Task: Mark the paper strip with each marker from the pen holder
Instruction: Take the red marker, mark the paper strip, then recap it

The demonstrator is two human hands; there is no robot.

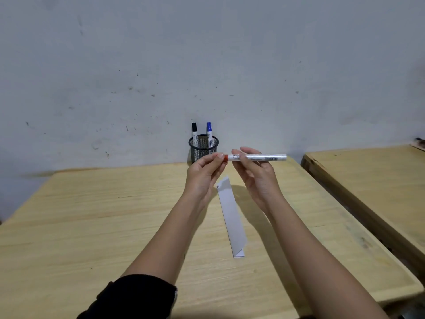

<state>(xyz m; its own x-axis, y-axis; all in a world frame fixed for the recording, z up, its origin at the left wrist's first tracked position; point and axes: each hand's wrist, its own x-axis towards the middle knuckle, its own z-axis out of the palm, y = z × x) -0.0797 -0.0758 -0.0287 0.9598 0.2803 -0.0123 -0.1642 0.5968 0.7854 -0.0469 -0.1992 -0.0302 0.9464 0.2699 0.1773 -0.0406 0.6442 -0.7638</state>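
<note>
Red-capped marker [257, 157] lay pinched in my right hand [255, 173]; my left hand's [204, 171] grip pinched its cap [225, 157]. A hard tug risked jerking the tip into my fingers or dropping it onto the paper strip [231, 217].

Both hands hold red marker [257, 157] above paper strip [231, 217].

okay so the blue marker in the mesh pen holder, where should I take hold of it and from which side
Pinch the blue marker at its cap and the bit of white barrel showing above the rim of the pen holder. Come from above and pull straight up: it stands nearly upright, its lower part sits inside the mesh, and the black marker stands apart to its left, leaving room for fingers.
</note>
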